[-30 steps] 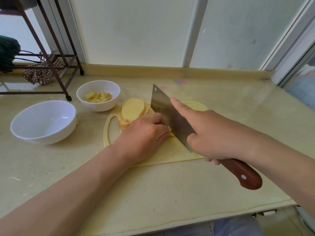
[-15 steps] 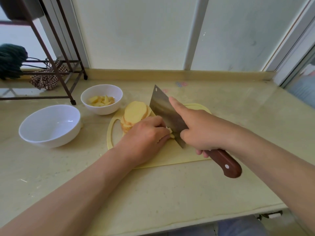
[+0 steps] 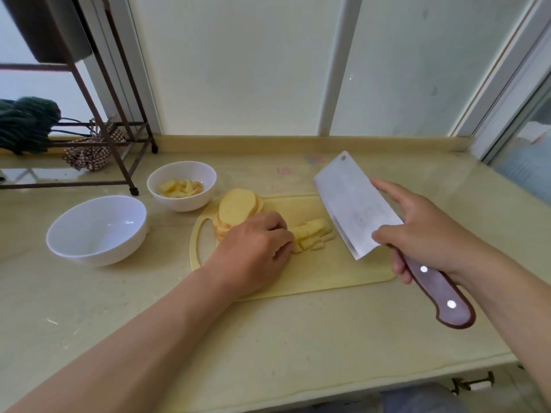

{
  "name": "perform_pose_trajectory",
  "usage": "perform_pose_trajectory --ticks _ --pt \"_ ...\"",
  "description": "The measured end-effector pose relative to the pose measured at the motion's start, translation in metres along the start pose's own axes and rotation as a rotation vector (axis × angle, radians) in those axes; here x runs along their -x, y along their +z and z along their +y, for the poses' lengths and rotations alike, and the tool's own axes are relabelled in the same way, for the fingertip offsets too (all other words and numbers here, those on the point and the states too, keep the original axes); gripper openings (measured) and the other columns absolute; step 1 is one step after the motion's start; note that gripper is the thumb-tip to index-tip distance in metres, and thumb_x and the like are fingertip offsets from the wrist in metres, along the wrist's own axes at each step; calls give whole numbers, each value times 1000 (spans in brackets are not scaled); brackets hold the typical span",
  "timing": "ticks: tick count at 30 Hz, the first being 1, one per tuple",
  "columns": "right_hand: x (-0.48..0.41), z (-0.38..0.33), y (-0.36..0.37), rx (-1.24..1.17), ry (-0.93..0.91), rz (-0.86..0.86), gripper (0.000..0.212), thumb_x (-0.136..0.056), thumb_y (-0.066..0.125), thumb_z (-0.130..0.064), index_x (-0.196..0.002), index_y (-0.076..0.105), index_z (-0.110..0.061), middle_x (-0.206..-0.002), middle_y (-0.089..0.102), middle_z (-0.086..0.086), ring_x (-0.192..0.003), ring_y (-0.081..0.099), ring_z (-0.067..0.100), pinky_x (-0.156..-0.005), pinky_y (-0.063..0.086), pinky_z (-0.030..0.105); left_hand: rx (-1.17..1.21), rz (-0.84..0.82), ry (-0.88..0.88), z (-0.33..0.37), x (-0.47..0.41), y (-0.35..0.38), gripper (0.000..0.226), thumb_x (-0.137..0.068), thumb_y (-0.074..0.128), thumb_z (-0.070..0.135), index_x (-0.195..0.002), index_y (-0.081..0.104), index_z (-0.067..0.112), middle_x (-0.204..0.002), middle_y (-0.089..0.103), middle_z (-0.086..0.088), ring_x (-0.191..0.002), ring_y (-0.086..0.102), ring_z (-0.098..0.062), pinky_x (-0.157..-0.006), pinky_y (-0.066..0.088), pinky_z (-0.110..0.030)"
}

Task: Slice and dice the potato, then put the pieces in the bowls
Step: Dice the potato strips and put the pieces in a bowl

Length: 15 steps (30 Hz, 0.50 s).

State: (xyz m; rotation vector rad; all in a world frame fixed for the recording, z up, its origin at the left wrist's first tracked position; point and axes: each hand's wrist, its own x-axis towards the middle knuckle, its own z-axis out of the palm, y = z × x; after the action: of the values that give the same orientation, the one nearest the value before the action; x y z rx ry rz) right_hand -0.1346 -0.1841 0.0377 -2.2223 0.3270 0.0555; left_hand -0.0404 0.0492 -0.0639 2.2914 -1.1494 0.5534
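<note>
A stack of round potato slices leans at the back left of the yellow cutting board. Cut potato strips lie in the board's middle. My left hand rests curled on the board, fingertips touching the strips and the stack. My right hand grips a cleaver by its brown handle, blade tilted flat side up over the board's right part, clear of the potato. A small white bowl with potato pieces stands behind the board. A larger white bowl, with nothing inside, sits to the left.
A dark metal rack stands at the back left with a patterned cloth and a dark green bundle beneath it. Window panes run along the back wall. The counter's front edge lies close to my body.
The cleaver has lifted away from the potato and swung right, its flat side now facing up. Cut strips are now uncovered beside my left hand, which stays on the board.
</note>
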Motion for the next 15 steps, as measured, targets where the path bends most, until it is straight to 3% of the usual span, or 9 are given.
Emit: perform_pose_trajectory --ticks 4,7,9,12,15 --pt "-1 29 0 -81 58 59 76 -92 53 7 -148 43 -44 -48 64 -4 -38 55 24 -48 52 38 17 8 -60 6 -1 -1 15 -89 62 19 -86 73 9 -94 62 -4 -80 60 -23 -68 50 -30" --pt "-4 47 2 -95 83 84 73 -89 56 7 -142 50 -42 -56 68 -1 -44 58 26 -56 51 45 1 -40 -170 10 -3 -1 21 -94 61 24 -106 69 9 -110 59 -5 -98 58 -24 -80 43 -26" --pt "-6 55 3 -94 79 89 71 -89 58 6 -140 50 -42 -72 72 4 -46 58 24 -54 51 39 -30 -122 -228 14 -5 0 33 -98 56 30 -124 61 10 -127 53 -6 -113 54 -23 -88 34 -18" --pt "-5 62 7 -48 60 55 59 -90 59 1 -135 53 -37 -96 73 5 -48 59 21 -48 45 32 -39 -284 -310 21 -10 3 54 -103 42 42 -149 36 14 -155 31 -10 -142 31 -24 -110 20 -22" --pt "-4 63 9 59 53 25 52 -90 57 -9 -131 50 -41 -99 70 -2 -48 62 19 -41 40 25 -27 -431 -391 30 -20 4 67 -103 31 51 -157 15 17 -164 13 -12 -152 10 -22 -121 9 -32"
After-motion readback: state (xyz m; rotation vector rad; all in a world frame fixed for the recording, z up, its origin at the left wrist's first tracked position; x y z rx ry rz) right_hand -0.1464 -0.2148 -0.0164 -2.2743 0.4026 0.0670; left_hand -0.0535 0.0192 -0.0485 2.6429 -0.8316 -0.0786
